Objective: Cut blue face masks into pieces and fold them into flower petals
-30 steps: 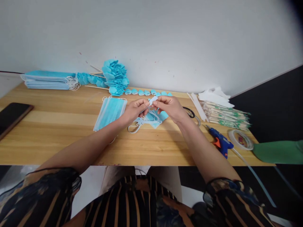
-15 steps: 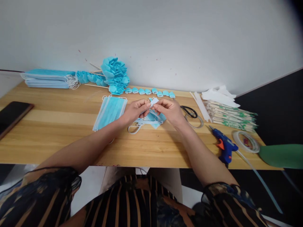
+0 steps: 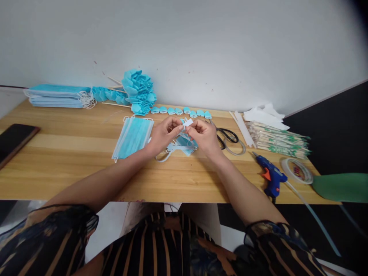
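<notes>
A small white piece of material [image 3: 188, 122] is pinched between my two hands, above the middle of the table. My left hand [image 3: 166, 132] closes thumb and fingers on its left side. On the other side, my right hand [image 3: 203, 134] grips it in the same way. Under the hands lie cut blue mask pieces [image 3: 186, 145] with white strips and loops, partly hidden. Left of them is a small pile of blue face masks [image 3: 135, 136]. Black-handled scissors [image 3: 230, 136] rest just right of my right hand. A row of several small folded blue pieces [image 3: 178, 111] lies behind.
Along the back stand stacked masks [image 3: 59, 96] and blue fabric flowers [image 3: 139, 90] on sticks. At right are glue sticks [image 3: 244, 129], wrapped sticks [image 3: 278, 140], white scraps [image 3: 266, 115], a blue glue gun [image 3: 270, 174] and a tape roll [image 3: 297, 170]. A phone [image 3: 17, 142] lies far left.
My right hand's fingers have shifted slightly on the white piece, and more of the scissors shows beside it. The whole view has moved a little; other things stay put.
</notes>
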A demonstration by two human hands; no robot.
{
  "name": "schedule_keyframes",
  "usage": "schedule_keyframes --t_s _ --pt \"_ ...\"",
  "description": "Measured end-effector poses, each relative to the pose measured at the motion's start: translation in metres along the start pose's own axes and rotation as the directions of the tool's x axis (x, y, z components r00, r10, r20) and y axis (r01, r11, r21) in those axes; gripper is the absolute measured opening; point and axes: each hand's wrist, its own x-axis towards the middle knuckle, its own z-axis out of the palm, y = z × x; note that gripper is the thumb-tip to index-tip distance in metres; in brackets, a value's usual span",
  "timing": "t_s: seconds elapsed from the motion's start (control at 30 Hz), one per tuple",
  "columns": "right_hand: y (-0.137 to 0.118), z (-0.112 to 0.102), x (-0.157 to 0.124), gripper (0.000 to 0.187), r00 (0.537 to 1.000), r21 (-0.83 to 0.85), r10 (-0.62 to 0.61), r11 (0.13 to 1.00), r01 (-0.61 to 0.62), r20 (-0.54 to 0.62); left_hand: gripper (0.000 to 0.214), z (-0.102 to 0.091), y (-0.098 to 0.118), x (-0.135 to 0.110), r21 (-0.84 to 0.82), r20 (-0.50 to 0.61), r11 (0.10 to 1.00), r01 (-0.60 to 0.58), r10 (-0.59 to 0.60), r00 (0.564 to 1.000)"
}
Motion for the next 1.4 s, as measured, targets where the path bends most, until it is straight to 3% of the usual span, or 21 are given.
schedule_keyframes --t_s 0.07,0.17,0.37,0.73,1.03,1.27,1.4 --pt "0.003 0.002 0.000 0.019 0.999 -0.008 0.005 1.000 -0.005 -0.032 0.022 0.000 0.002 0.000 0.177 -0.093 0.974 -0.144 0.163 0.982" --pt "0.005 0.004 -0.001 0.018 0.999 -0.005 0.002 1.000 -0.003 -0.036 0.019 0.000 0.005 -0.001 0.321 -0.055 0.921 -0.222 0.252 0.966" --pt "0.003 0.004 -0.003 0.018 0.999 -0.001 0.031 1.000 -0.031 -0.015 0.010 0.002 0.008 -0.004 0.271 -0.064 0.957 -0.104 0.125 0.990" --pt "0.002 0.010 -0.008 0.016 0.997 -0.109 -0.057 0.993 0.051 -0.057 0.005 0.005 0.012 -0.007 0.274 -0.115 0.961 -0.039 0.073 0.991" --pt "0.008 0.009 -0.003 0.019 0.998 0.052 0.062 0.997 -0.062 -0.005 0.012 0.002 0.013 0.000 -0.094 -0.023 0.968 0.231 -0.234 0.972" --pt "0.006 0.009 -0.006 0.021 0.999 -0.018 0.034 0.999 -0.035 -0.038 0.018 0.004 0.009 -0.003 0.032 -0.080 0.998 0.060 -0.057 0.995" --pt "0.000 0.012 -0.010 0.017 0.998 -0.107 -0.033 0.994 0.028 -0.053 0.012 0.005 0.009 -0.005 0.122 -0.096 0.992 0.026 -0.014 0.995"
